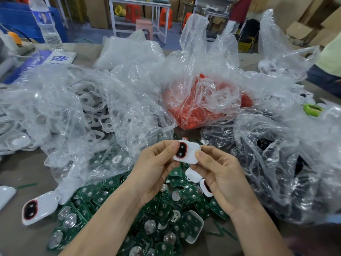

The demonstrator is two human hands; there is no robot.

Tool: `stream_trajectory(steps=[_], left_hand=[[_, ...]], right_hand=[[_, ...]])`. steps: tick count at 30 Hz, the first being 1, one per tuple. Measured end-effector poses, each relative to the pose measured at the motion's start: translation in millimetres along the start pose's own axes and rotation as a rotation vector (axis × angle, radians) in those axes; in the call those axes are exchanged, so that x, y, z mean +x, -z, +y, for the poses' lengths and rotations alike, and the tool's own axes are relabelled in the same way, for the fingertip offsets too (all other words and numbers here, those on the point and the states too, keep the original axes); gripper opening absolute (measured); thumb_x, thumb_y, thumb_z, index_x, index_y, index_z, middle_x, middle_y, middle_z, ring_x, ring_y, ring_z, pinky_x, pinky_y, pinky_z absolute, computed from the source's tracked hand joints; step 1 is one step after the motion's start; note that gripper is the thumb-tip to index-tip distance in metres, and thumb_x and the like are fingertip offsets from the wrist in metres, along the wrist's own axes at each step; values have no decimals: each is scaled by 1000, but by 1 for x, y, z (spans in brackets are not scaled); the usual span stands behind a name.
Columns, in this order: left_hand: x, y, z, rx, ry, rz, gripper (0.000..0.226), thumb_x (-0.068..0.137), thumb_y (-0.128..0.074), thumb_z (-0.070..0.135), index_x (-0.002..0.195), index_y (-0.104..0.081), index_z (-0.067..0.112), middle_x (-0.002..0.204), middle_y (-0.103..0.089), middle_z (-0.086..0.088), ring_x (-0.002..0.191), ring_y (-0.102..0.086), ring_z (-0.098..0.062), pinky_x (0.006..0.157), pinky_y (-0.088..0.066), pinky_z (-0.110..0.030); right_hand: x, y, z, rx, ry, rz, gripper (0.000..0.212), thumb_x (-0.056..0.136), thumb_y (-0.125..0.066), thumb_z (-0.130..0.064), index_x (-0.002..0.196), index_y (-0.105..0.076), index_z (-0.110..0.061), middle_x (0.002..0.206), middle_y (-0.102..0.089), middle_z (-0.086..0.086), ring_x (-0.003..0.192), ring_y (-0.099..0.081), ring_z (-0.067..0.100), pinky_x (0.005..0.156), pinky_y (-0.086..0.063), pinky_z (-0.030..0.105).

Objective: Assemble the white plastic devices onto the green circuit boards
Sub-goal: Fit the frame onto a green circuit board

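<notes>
A white plastic device (191, 152) with a red-rimmed black oval window is held up between both hands above the table. My left hand (156, 167) pinches its left end, thumb on the window. My right hand (219, 174) pinches its right end, and two more white devices (205, 187) are tucked under its palm. Below my forearms lies a heap of green circuit boards (158, 209) with round silver battery clips. Another white device (39, 207) lies face up at the lower left.
Clear plastic bags crowd the table: white frames (92, 111) on the left, red parts (195, 111) in the middle, black parts (267, 145) on the right. A water bottle (48, 28) stands at the far left. A person's sleeve (330, 58) shows at the right edge.
</notes>
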State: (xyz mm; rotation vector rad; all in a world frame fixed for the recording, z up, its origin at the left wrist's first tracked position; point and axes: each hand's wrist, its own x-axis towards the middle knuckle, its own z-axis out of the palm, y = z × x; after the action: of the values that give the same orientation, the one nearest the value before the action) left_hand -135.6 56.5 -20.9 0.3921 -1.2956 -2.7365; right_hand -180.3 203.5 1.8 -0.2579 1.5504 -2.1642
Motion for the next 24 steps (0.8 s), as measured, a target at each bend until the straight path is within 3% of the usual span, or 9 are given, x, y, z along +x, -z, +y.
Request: stream_trajectory(steps=[4,8,10,12,14,16,18,20,24], left_hand=[[-1,-1,0,21,12,1,18,75,-65,21,85,-74,8,83,-75,-6,70,-69,-7,60,-54,-14],[-2,0,3,108,-15,-49,16,74,-67,23,83,-78,15,89,-75,-4,80,-70,-9,67,-55,-16],[-2,1,3,128,-23,-64,22,75,-66,22,93,-75,13,96,-75,-7,89,-71,-14,73,-57,-20],[-3,0,4,71,13,-81,32,80,-63,22,107,-70,7,107,-73,-15,99,-71,-23,80,-58,-24],[-4,-2,6,-16,51,-99,38,83,-60,24,115,-67,4,110,-71,-19,98,-72,-26,79,-59,-25],[-4,-3,7,-32,44,-97,38,83,-60,19,118,-64,4,110,-72,-18,94,-73,-23,74,-59,-22],[-2,-2,5,11,9,-72,32,86,-59,6,117,-64,6,106,-74,-14,89,-74,-20,70,-58,-20],[-1,-1,2,76,-35,-46,28,89,-55,-4,113,-65,8,99,-75,-12,85,-74,-18,67,-57,-19],[1,2,-2,219,-131,-18,30,92,-55,-7,112,-67,12,101,-76,-8,89,-73,-18,71,-57,-20]], right_hand=[[0,-2,-4,19,16,32,13,61,-72,-18,72,-78,-20,79,-75,3,73,-71,11,65,-55,18],[1,-1,-2,-61,78,81,14,63,-74,-24,75,-78,-22,80,-75,3,73,-71,13,66,-56,21],[2,3,-1,-268,191,134,11,71,-75,-23,82,-76,-27,82,-75,0,75,-70,14,70,-57,23],[2,7,-1,-540,407,149,15,80,-74,-15,86,-74,-29,85,-73,-6,79,-69,9,69,-54,17],[3,9,-2,-743,617,73,15,82,-72,-11,90,-73,-23,92,-69,-8,86,-66,6,71,-51,13],[3,12,1,-917,743,-4,14,80,-71,-8,92,-74,-14,102,-65,-6,95,-64,7,78,-52,18],[2,15,3,-950,685,-40,19,79,-69,1,92,-75,-13,108,-64,-8,102,-64,9,82,-51,18],[-1,15,2,-766,497,-47,27,80,-67,9,89,-75,-16,109,-64,-9,105,-64,10,80,-51,15],[0,8,3,-442,221,71,14,81,-73,-9,91,-72,-20,91,-72,-1,84,-70,12,67,-53,17]])
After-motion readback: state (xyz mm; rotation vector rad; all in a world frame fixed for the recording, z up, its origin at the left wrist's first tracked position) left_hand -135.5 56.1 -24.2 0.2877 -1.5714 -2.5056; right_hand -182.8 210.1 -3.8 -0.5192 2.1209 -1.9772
